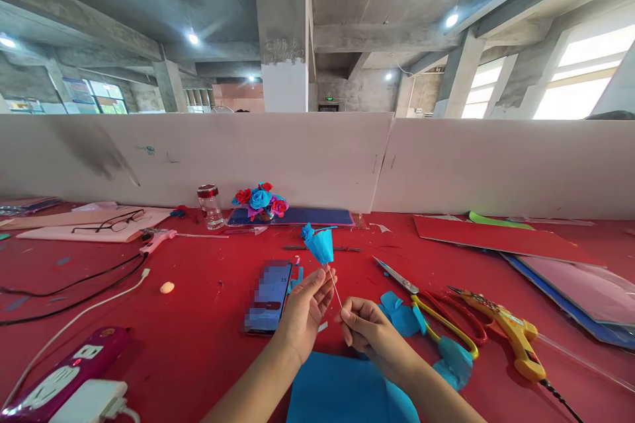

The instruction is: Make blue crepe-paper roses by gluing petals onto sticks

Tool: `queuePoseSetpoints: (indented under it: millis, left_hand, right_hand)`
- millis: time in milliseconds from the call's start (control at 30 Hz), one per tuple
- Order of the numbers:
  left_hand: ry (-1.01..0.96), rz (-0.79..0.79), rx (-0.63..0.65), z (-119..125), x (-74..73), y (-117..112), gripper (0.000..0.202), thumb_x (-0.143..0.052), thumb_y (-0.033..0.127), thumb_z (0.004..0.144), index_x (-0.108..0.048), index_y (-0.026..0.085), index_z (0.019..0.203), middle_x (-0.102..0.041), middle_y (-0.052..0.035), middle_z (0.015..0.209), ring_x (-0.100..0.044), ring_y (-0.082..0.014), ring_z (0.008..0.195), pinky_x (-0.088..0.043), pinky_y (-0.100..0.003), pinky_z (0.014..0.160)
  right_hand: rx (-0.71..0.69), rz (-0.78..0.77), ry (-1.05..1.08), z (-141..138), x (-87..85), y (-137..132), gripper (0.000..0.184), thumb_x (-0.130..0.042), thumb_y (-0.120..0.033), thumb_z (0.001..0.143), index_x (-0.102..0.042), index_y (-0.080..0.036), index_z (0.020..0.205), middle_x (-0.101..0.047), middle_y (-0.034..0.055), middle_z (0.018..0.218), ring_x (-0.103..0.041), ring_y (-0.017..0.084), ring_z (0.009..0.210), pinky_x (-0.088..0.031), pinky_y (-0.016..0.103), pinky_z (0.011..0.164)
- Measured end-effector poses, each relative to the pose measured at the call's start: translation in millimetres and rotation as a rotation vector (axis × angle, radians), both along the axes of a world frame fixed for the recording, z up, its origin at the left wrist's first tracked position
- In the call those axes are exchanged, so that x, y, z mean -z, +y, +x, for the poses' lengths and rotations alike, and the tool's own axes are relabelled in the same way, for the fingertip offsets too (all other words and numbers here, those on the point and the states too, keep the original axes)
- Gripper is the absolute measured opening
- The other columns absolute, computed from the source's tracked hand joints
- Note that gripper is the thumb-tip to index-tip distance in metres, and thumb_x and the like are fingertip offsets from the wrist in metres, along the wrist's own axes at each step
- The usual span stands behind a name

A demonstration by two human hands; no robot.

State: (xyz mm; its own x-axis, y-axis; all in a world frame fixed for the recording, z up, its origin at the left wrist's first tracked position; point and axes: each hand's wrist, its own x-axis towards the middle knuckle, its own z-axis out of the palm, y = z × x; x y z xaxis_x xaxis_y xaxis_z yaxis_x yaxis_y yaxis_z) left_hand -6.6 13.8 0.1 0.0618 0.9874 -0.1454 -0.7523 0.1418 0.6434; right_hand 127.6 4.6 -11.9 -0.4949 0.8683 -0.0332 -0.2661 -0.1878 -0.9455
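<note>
A small blue paper flower sits on top of a thin white wire stem, held up over the red table. My left hand pinches the stem just under the flower with thumb and fingertips. My right hand is closed around the stem's lower end. A blue paper sheet lies under my forearms. Blue paper scraps lie to the right of my right hand.
A phone lies left of my hands. Scissors and a yellow glue gun lie to the right. A bouquet of paper flowers, a glass jar, eyeglasses, cables and a power strip sit further left. A white partition backs the table.
</note>
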Motion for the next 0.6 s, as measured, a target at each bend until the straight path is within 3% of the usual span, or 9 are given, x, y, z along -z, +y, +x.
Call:
queuePoseSetpoints:
  millis: [367, 600]
  left_hand:
    - [0.036, -0.005, -0.033, 0.6, -6.9, -5.8, 0.017, -0.076, 0.025, 0.062, -0.069, 0.016, 0.074, -0.068, -0.0021, 0.08, -0.062, -0.0093, 0.075, -0.046, -0.017, 0.068]
    - [0.085, -0.018, -0.023, 0.7, -6.4, -7.7, 0.013, -0.073, 0.025, 0.065, -0.068, 0.016, 0.071, -0.067, -0.0022, 0.079, -0.06, -0.0102, 0.077, -0.044, -0.019, 0.071]
  right_hand:
    - [-0.021, 0.044, -0.04, -3.6, 1.7, -1.1, 0.038, -0.063, -0.048, 0.071, -0.046, -0.016, 0.062, -0.052, -0.0052, 0.046, -0.023, 0.001, 0.034, -0.01, 0.022, 0.038]
    - [0.011, 0.058, -0.068, -6.5, 0.9, -5.1, 0.04, -0.064, -0.051, 0.069, -0.045, -0.017, 0.06, -0.051, -0.0059, 0.045, -0.023, 0.001, 0.034, -0.011, 0.022, 0.038]
